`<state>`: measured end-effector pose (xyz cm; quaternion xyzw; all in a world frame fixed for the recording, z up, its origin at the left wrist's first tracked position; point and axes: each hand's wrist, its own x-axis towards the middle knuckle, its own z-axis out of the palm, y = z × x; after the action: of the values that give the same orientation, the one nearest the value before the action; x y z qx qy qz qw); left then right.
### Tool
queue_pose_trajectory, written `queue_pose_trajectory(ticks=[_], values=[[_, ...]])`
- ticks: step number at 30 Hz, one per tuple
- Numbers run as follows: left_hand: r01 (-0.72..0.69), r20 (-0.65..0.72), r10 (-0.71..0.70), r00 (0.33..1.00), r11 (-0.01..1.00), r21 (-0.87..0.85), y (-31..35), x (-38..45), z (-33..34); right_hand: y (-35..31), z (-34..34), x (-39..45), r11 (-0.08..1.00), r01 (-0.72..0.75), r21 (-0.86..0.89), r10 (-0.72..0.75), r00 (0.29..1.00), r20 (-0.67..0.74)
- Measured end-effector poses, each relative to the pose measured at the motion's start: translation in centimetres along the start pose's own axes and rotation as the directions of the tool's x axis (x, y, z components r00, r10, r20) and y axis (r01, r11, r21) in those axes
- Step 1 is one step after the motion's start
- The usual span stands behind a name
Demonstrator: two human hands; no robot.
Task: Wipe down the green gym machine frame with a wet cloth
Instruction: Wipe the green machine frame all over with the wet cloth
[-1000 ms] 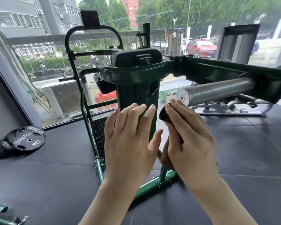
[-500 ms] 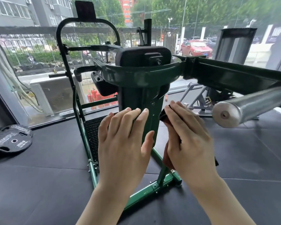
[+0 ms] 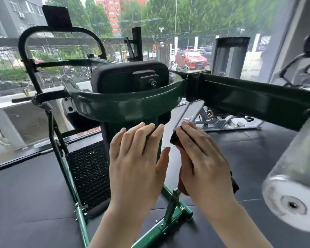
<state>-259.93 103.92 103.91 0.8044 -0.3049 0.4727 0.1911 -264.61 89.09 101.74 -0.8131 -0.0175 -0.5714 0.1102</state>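
Note:
The dark green machine frame (image 3: 125,106) fills the middle of the view: a curved band around a black pad (image 3: 118,77), an upright column (image 3: 113,133) below it and a beam (image 3: 249,97) running right. My left hand (image 3: 134,163) is flat with straight fingers, held in front of the column; whether it touches cannot be told. Just right of the column, in the air, my right hand (image 3: 202,161) holds a dark cloth (image 3: 174,138). The cloth shows at the fingertips and under the palm.
A thick chrome sleeve (image 3: 297,178) sticks out close at the right. Lighter green base bars (image 3: 161,228) and a black footplate (image 3: 88,169) lie on the black rubber floor. A black hoop handle (image 3: 23,51) rises at the left. Windows stand behind.
The view has come closer to the machine and the chrome sleeve now looms larger at the right. Both hands keep the same pose, raised slightly toward the curved band.

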Motion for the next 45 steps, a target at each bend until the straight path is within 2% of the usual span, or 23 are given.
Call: queue_pose_trajectory(ticks=[10, 16, 21, 25, 28, 33, 35, 37, 39, 42, 43, 45], values=[[-0.165, -0.032, 0.163, 0.986, 0.938, -0.303, 2.0, 5.4, 10.4, 6.5, 1.4, 1.5, 0.953, -0.087, -0.290, 0.082, 0.996, -0.031], [-0.274, -0.095, 0.263, 0.960, 0.813, -0.514, 5.1, 9.3, 16.6, 9.6, 0.5, 2.4, 0.857, -0.186, -0.480, 0.141, 0.982, -0.128], [-0.299, -0.139, 0.279, 0.950, 0.687, -0.662, 7.1, 11.5, 20.5, 11.8, -0.2, 3.1, 0.759, -0.241, -0.605, 0.145, 0.968, -0.204], [-0.330, -0.113, 0.360, 0.926, 0.629, -0.703, 7.8, 13.2, 23.5, 14.1, -0.5, 4.2, 0.691, -0.241, -0.681, 0.060, 0.958, -0.279], [-0.392, -0.151, 0.416, 0.897, 0.586, -0.709, 8.6, 14.4, 25.1, 15.9, -0.6, 5.0, 0.650, -0.230, -0.724, -0.019, 0.948, -0.318], [-0.432, -0.229, 0.403, 0.886, 0.538, -0.724, 9.7, 16.0, 26.4, 18.8, 1.4, 5.7, 0.644, -0.269, -0.716, -0.029, 0.927, -0.374], [-0.449, -0.260, 0.395, 0.881, 0.525, -0.723, 9.8, 16.0, 27.0, 19.2, 2.5, 5.6, 0.642, -0.236, -0.729, -0.052, 0.936, -0.349], [-0.467, -0.285, 0.396, 0.873, 0.506, -0.725, 9.8, 16.1, 27.5, 19.3, 2.2, 5.5, 0.645, -0.152, -0.749, -0.078, 0.962, -0.262], [-0.474, -0.293, 0.398, 0.869, 0.505, -0.722, 9.7, 16.1, 27.8, 19.2, 0.7, 5.5, 0.591, -0.108, -0.800, -0.109, 0.971, -0.212], [-0.453, -0.275, 0.380, 0.883, 0.537, -0.712, 10.1, 15.9, 27.8, 19.3, -0.5, 5.7, 0.413, -0.239, -0.879, -0.141, 0.937, -0.321], [-0.447, -0.272, 0.375, 0.886, 0.543, -0.710, 10.3, 15.8, 27.8, 19.4, -0.1, 5.7, 0.399, -0.279, -0.873, -0.138, 0.923, -0.358], [-0.444, -0.275, 0.366, 0.889, 0.545, -0.711, 10.5, 15.7, 27.9, 20.0, 1.4, 5.5, 0.450, -0.300, -0.841, -0.120, 0.913, -0.390]])
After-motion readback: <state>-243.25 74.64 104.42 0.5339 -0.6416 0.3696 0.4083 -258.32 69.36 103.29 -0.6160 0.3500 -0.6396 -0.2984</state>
